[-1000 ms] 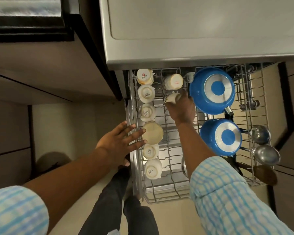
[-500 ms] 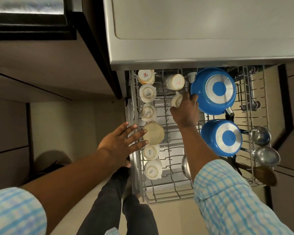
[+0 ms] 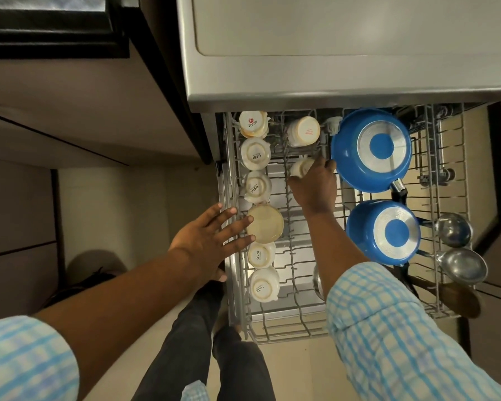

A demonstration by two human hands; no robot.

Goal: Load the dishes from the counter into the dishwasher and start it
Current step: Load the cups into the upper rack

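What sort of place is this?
Most likely a home kitchen: a pulled-out grey wire dishwasher rack holds upturned white ceramic cups, two round blue metal pans and shiny steel ladles. The right hand grips another small white cup.

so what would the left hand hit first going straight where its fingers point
Likely the upturned beige bowl in the rack; the left hand seems nearly on it already, depth unclear.

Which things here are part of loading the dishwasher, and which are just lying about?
Part of the job: grey wire dishwasher rack; small white cup gripped by the right hand; left hand, flat against the rack's edge; row of upturned white cups; two blue round pans; two steel ladles.
Just there: black-framed panel, top left; brown cabinet fronts, left.
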